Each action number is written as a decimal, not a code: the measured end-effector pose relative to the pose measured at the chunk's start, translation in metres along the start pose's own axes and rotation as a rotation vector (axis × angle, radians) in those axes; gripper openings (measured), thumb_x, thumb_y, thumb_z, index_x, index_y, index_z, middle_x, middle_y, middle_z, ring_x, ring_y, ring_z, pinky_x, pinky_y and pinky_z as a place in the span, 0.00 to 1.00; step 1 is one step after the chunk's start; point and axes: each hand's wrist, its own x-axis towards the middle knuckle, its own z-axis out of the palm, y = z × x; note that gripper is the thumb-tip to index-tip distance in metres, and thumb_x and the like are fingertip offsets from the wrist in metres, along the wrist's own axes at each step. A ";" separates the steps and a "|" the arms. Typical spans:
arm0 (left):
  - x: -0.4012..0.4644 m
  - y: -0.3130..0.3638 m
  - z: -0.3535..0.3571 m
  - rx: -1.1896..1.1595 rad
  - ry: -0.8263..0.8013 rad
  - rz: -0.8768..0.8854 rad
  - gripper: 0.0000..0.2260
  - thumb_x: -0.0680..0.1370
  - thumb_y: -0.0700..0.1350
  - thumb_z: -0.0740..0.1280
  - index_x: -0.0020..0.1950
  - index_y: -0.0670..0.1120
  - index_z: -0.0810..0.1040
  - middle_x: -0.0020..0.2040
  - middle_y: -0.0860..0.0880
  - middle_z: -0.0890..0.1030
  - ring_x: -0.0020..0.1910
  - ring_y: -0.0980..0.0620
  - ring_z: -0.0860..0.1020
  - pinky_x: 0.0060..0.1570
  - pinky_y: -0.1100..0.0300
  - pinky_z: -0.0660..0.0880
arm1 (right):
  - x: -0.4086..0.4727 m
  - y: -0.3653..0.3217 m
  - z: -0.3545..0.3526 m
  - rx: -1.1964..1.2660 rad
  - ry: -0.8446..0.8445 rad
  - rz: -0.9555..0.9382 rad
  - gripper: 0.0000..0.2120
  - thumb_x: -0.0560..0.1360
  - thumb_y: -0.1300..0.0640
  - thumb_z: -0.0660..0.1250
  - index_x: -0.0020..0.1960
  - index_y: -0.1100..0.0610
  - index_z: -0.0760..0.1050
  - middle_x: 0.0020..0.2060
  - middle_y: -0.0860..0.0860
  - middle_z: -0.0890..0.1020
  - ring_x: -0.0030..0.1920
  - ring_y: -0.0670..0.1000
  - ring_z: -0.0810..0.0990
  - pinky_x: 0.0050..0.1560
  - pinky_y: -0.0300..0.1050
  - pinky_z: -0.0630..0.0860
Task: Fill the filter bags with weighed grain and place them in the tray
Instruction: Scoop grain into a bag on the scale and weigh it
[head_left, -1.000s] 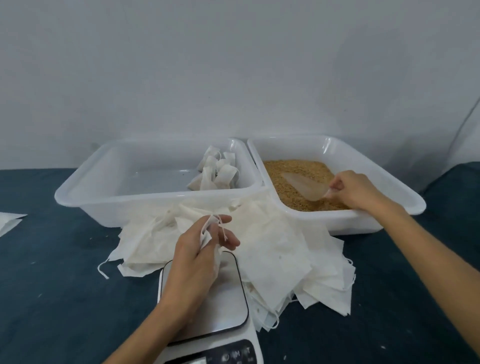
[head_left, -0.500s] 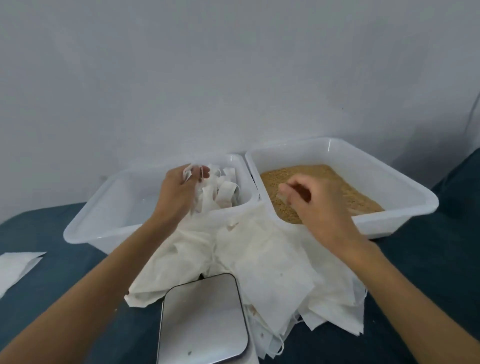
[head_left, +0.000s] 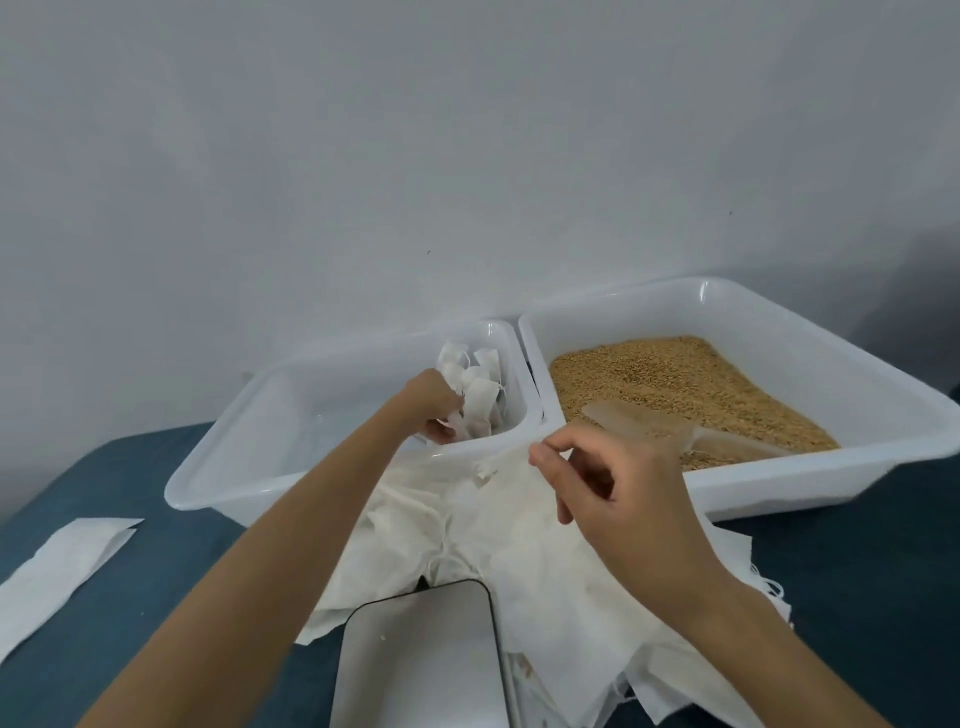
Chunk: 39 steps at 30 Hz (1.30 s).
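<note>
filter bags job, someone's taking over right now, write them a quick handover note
Left hand: inside the left tray, at the filled bags in its right end; whether its grip has let go is hidden.
Right hand: pinching an empty bag off the pile of empty bags.
Scoop lies in the grain tray. Scale platform is bare.
Done: several bags filled and in the tray.
Left: weigh, fill and place the rest.
</note>
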 end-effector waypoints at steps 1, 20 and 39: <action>0.003 0.003 0.004 -0.059 -0.015 0.001 0.09 0.83 0.40 0.64 0.57 0.34 0.76 0.40 0.39 0.82 0.25 0.47 0.81 0.31 0.56 0.82 | 0.001 0.001 -0.001 0.001 0.007 0.001 0.10 0.81 0.49 0.67 0.41 0.46 0.77 0.26 0.48 0.78 0.27 0.47 0.77 0.32 0.32 0.69; -0.220 -0.043 0.087 0.603 0.055 0.885 0.31 0.71 0.79 0.57 0.51 0.52 0.74 0.44 0.58 0.73 0.43 0.58 0.71 0.36 0.56 0.67 | 0.012 -0.002 -0.020 0.206 0.201 0.102 0.10 0.82 0.56 0.68 0.45 0.59 0.81 0.25 0.53 0.79 0.26 0.47 0.76 0.31 0.34 0.70; -0.196 -0.055 0.079 -0.393 -0.136 0.624 0.09 0.80 0.41 0.73 0.39 0.48 0.83 0.36 0.55 0.81 0.38 0.57 0.76 0.43 0.65 0.71 | 0.010 -0.002 -0.016 0.220 0.179 0.096 0.10 0.82 0.55 0.68 0.46 0.59 0.81 0.26 0.54 0.78 0.26 0.47 0.76 0.30 0.39 0.69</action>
